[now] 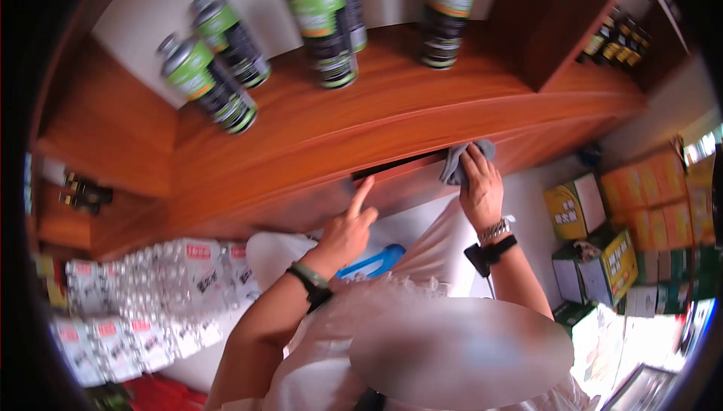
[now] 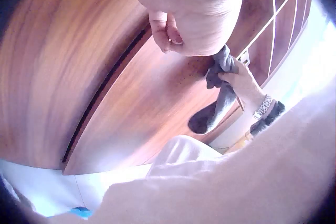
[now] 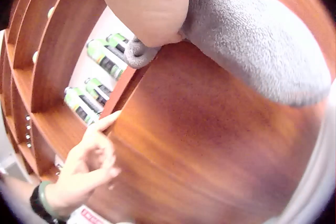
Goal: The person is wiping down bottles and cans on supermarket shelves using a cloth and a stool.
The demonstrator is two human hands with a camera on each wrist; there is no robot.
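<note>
My right hand (image 1: pixel 482 192) grips a grey cloth (image 1: pixel 454 166) at the top edge of a reddish-brown wooden front panel (image 1: pixel 407 191). In the right wrist view a long fold of the cloth (image 3: pixel 257 40) hangs over the panel's face. A dark gap (image 1: pixel 395 164) runs between this panel and the cabinet ledge above. To the left, my left hand (image 1: pixel 345 234) has its index finger stretched out, the tip at the panel's upper edge by the end of the gap. Its other fingers are loosely bent and hold nothing, as the right wrist view shows.
Several green-and-black cans (image 1: pixel 320 30) stand on the shelf above. Small dark bottles (image 1: pixel 617 38) sit in a side compartment. Wrapped packs of clear bottles (image 1: pixel 192 275) are stacked at left, cartons (image 1: pixel 599 264) at right. A blue object (image 1: pixel 376 260) lies on the floor between the legs.
</note>
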